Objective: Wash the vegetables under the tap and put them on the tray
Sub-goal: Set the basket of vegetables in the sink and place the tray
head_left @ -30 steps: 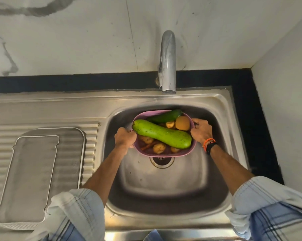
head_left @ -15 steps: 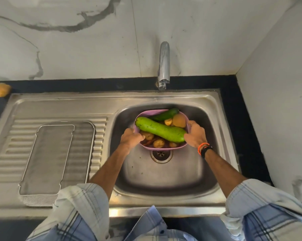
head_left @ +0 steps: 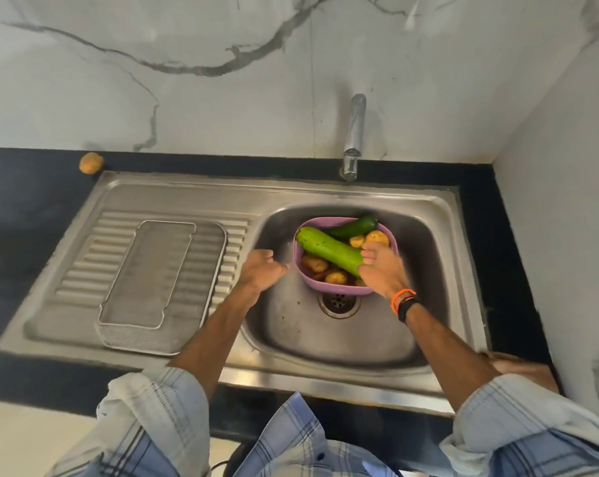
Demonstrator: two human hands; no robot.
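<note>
A purple basket (head_left: 336,290) stands in the sink basin (head_left: 325,339), below the tap (head_left: 355,139). Across it lies a long light green gourd (head_left: 325,249), with a dark green cucumber (head_left: 355,227) behind it and several potatoes (head_left: 377,237) around them. My right hand (head_left: 386,273) grips the gourd's right end, fingers curled over it. Just left of the basket, my left hand (head_left: 260,270) hovers with loosely curled fingers and holds nothing. The wire mesh tray (head_left: 160,277) lies on the ribbed drainboard to the left.
One potato (head_left: 91,162) sits on the dark counter at the sink's back left corner. The drain (head_left: 339,301) lies just in front of the basket. Marble walls stand behind and to the right. A blurred brown thing (head_left: 522,366) is at the front right corner.
Both hands have let go of the basket's rim. The left hand drew away to the left. The right hand moved onto the gourd's end. The view has pulled back.
</note>
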